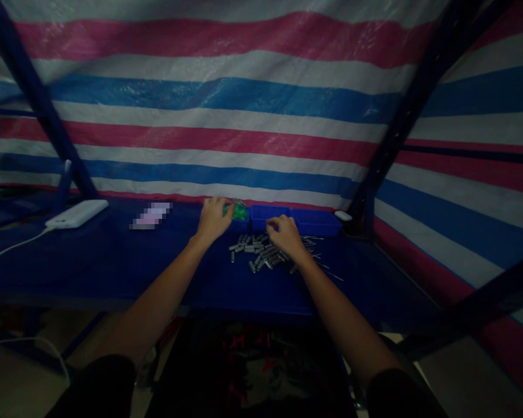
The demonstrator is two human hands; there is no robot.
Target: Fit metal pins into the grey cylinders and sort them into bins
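A heap of small grey metal cylinders [255,251] lies on the dark blue tabletop [113,261], with thin metal pins [320,261] scattered at its right. My right hand [284,234] rests palm down on the heap, fingers curled over the pieces; what they hold is hidden. My left hand [213,217] reaches into a blue tray holding small green parts [240,212], fingers bent over its left edge. Two more blue trays [296,222] stand in a row just behind the heap.
A white power bank [76,213] with a white cable lies at the far left. A blurred pinkish flat object [151,215] sits left of the trays. A small white object [343,216] lies by the dark frame post on the right. A striped tarp forms the back wall.
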